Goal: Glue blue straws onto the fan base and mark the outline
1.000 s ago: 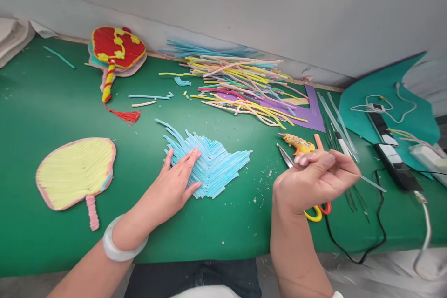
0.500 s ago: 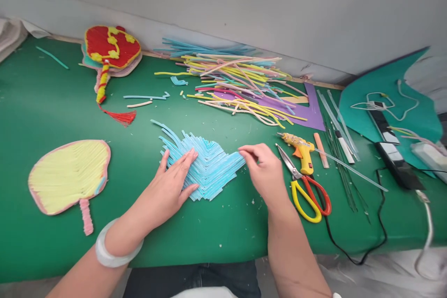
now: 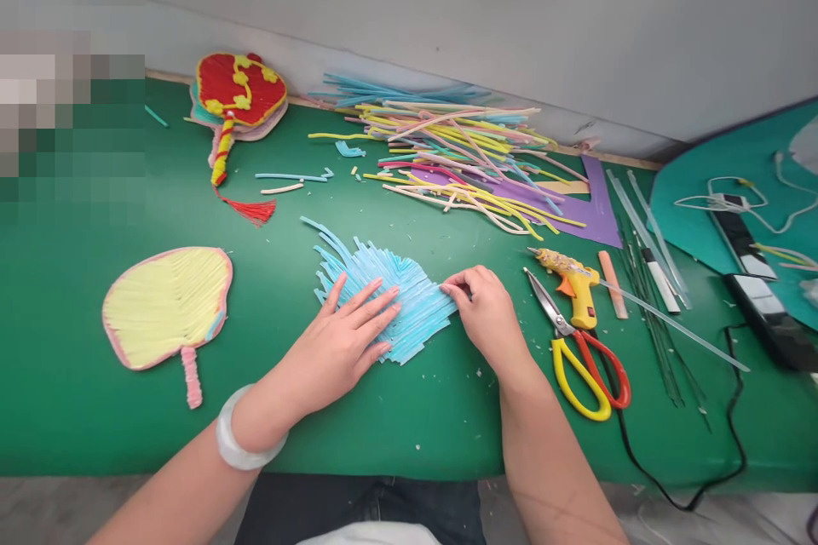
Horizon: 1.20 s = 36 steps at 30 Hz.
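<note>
Left grip (image 3: 332,347): released, laid flat with fingers spread over the left part of the blue strip panel (image 3: 418,302)
Right grip (image 3: 486,315): thumb and forefinger together, touching the panel's right edge; whether they pinch a strip, I cannot tell
Panel: centre of the frame, on the green surface (image 3: 364,434)
Scissors (image 3: 562,326): right of centre
</note>
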{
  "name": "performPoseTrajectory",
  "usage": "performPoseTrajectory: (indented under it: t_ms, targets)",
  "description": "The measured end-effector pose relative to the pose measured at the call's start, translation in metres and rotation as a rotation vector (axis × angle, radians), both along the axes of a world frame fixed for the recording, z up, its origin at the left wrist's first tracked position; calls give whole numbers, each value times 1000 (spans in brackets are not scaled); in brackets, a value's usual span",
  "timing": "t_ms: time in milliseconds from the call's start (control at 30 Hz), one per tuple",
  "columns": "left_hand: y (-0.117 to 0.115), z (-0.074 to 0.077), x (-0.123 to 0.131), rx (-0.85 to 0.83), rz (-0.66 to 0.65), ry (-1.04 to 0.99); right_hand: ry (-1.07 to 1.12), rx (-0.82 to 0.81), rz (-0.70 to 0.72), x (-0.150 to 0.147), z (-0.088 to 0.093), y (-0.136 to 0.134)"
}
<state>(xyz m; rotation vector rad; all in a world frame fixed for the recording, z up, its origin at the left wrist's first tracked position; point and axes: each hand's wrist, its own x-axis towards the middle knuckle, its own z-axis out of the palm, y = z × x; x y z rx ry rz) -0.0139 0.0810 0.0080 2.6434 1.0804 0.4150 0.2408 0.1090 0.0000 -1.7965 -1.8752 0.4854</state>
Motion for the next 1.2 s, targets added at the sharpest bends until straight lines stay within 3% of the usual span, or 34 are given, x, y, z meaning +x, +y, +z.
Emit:
performPoseTrajectory:
  t_ms: [133,300,400,667,767,1033,1200]
  targets:
    - [-1,-3,0,-25,-9,8,76,108,-119,4,6,-1]
    - [0,-2,0,-38,-4,3,277,450,-519,15,23,-5]
    - [-1,0,0,-48,-5,18,411,568,-604,20,30,-6]
    - [-2,1,0,-66,-7,21,228,365,-551,19,26,-8]
    - [-2,3,-1,-46,3,-9,226,394,-481,24,20,-4]
    - [5,8,-8,126,358,-322,112,445,-345,18,18,-1]
    - [5,6,-7,130,410,-364,164,278,-265,-4,17,-6]
